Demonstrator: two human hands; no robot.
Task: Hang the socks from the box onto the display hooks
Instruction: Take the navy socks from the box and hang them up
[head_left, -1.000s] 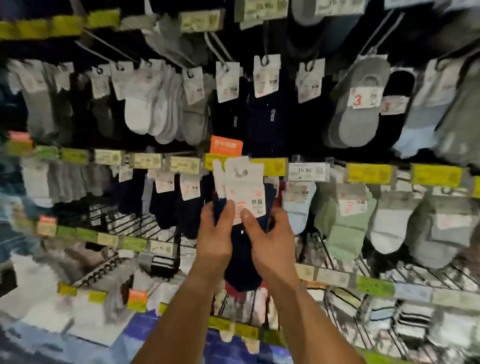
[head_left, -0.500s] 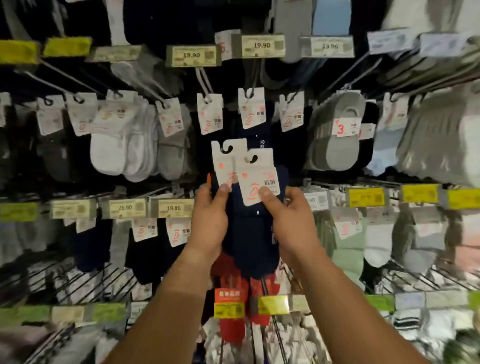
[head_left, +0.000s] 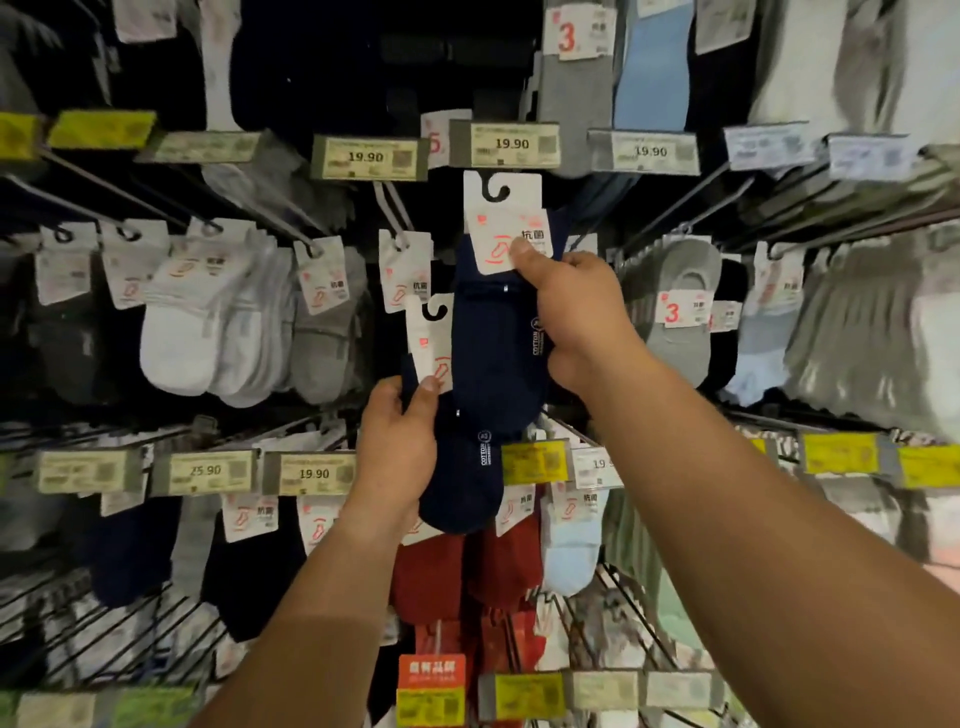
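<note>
the right hand (head_left: 576, 317) covers the right edge of the upper navy sock pair (head_left: 498, 332), and its thumb hides part of the print on the white card (head_left: 506, 228). the left hand (head_left: 397, 447) hides the left side of the lower navy sock pair (head_left: 462, 483), whose own card (head_left: 431, 343) is half tucked behind the upper pair. both forearms run off the bottom edge. the yellow price labels (head_left: 101, 129) at far left are too blurred to read, and so are the socks at far right (head_left: 862, 332). the hook behind the raised card cannot be made out against the dark backing.
</note>
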